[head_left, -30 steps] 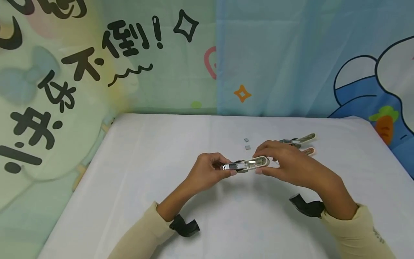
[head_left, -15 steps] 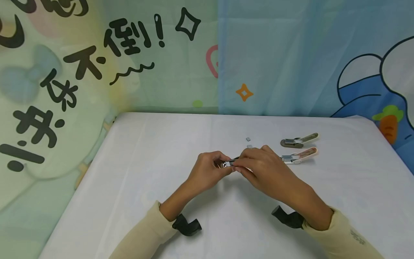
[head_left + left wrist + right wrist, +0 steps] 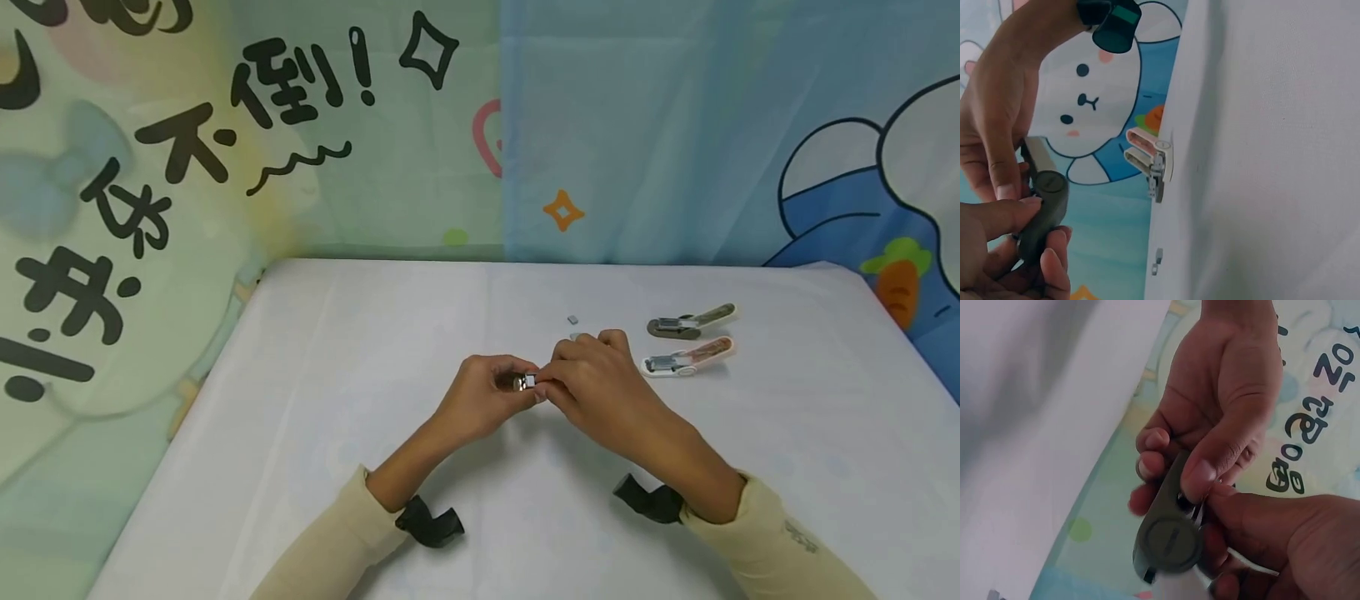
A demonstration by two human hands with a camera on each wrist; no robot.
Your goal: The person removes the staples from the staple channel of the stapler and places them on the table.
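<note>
Held just above the white table is a small stapler with a dark grey-green body, round hinge and pale handle. In the head view only its shiny metal end (image 3: 525, 382) shows between the hands. My left hand (image 3: 483, 392) grips the stapler (image 3: 1049, 209), thumb on one side and fingers curled along the other. The right hand (image 3: 600, 379) pinches close to the left thumb, its thumb and fingers at the metal part beside the hinge in the right wrist view, where the stapler body (image 3: 1169, 544) faces the camera. Its fingers hide most of the handle from the head view.
Two more staplers lie spread open to the right: one grey-green (image 3: 678, 327), one white and pinkish (image 3: 686, 360). Beyond the right hand are small grey staple strips (image 3: 572, 320), one partly covered by it. Printed cloth (image 3: 637, 150) hangs behind the white table (image 3: 360, 333).
The right hand has moved left from the stapler's handle end to its metal part, meeting the left thumb and uncovering the two other staplers. The left hand keeps its grip nearly in place.
</note>
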